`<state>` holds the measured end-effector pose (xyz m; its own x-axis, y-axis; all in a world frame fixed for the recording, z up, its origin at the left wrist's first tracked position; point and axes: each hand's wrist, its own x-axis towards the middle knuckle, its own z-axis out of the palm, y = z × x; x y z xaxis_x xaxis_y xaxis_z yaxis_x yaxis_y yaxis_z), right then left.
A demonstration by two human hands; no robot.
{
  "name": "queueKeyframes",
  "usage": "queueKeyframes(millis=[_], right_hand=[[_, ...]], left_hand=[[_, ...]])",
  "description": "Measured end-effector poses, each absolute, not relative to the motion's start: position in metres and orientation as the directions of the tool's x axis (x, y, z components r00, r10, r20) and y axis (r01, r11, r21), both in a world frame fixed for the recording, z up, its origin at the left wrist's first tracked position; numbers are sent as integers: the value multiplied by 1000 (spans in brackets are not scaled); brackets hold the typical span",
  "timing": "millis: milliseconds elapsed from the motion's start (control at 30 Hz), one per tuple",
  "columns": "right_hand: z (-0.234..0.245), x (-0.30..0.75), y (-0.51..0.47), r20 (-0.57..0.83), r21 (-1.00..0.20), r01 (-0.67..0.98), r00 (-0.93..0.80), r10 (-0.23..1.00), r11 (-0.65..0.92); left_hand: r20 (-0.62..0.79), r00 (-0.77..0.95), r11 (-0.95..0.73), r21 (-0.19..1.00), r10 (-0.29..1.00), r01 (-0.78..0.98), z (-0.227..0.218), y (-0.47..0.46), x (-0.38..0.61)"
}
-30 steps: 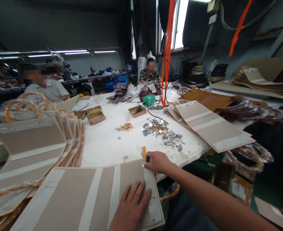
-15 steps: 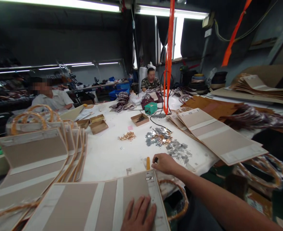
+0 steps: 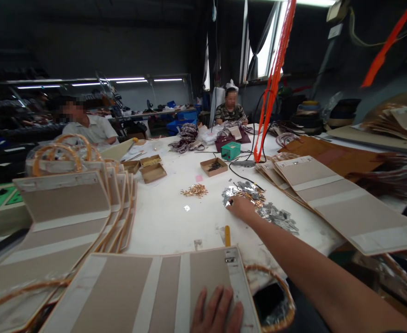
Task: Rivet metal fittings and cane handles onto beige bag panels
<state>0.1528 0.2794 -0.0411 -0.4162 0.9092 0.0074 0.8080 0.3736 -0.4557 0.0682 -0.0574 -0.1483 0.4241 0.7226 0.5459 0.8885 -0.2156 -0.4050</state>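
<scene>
My left hand (image 3: 217,311) lies flat, fingers stretched, on a beige bag panel (image 3: 120,291) with pale strips. A small metal fitting (image 3: 230,255) sits at the panel's top right corner, and a wrapped tan handle (image 3: 289,300) loops out at its right. My right hand (image 3: 242,208) is over the near left side of a pile of silvery metal plates (image 3: 238,188). Its fingers are curled together, with something dark at their tips that I cannot make out. A yellow-handled tool (image 3: 227,236) lies between the panel and that hand.
Small copper-coloured pieces (image 3: 194,190) lie left of the plates, and more grey plates (image 3: 279,217) to the right. Stacked bag panels stand left (image 3: 64,194) and right (image 3: 342,199). Beyond are cardboard boxes (image 3: 154,173), a green box (image 3: 231,151), hanging orange straps (image 3: 274,83) and two seated people.
My right hand has moved forward from beside the yellow-handled tool to the metal plates. My left hand remains flat on the panel. The view has shifted, so things appear farther right.
</scene>
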Motion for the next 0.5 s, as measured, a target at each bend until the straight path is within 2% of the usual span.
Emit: queueKeyframes(millis=[167, 267, 333, 400, 500], right_hand=[[-38, 153, 276, 51, -446, 812, -398, 916, 377], [-26, 162, 270, 95, -461, 784, -421, 902, 415], [-14, 174, 259, 111, -490, 736, -479, 871, 467], [-2, 190, 241, 83, -530, 668, -573, 815, 523], [5, 218, 198, -62, -653, 540, -736, 674, 530]], left_hand=[[406, 379, -294, -258, 832, 920, -121, -67, 75], [263, 335, -336, -39, 905, 941, -114, -74, 80], [148, 273, -292, 128, 951, 948, -108, -79, 85], [49, 220, -225, 239, 974, 945, -99, -82, 89], [-35, 196, -176, 301, 980, 937, -86, -82, 95]])
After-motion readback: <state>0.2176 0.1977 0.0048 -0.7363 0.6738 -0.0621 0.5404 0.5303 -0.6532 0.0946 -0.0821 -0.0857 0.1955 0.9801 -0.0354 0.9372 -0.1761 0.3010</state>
